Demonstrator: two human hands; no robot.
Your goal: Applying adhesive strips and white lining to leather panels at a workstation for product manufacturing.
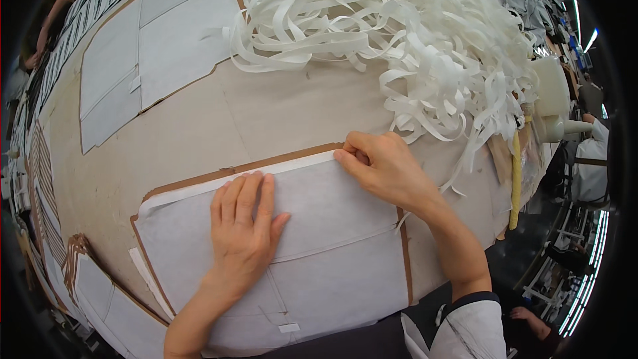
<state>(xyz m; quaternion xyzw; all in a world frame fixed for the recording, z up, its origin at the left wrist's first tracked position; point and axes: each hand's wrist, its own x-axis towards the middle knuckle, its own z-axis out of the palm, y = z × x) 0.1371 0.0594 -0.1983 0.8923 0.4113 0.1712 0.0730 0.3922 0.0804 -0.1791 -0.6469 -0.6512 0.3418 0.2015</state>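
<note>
- Fingers of my left hand (242, 223) are lying flat and spread, pressing the white fabric panel (332, 252) onto the brown cardboard template (266, 165), near the table's (292, 106) near edge.
- My right hand (382, 169) is pinching a narrow white strip (219, 186) at the panel's far edge.
- It is looking light, limp, easily torn; I am judging the strip's end the best hold.
- My knuckles are hiding the pinch; the far strip pile (412, 33) is tangling beyond counting.

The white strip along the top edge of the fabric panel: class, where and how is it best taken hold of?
Probably at the free end of the white strip, where the right hand pinches it, coming from the right. It lies flat and thin, so only a lifted end offers grip; the left hand presses the panel flat.
</note>
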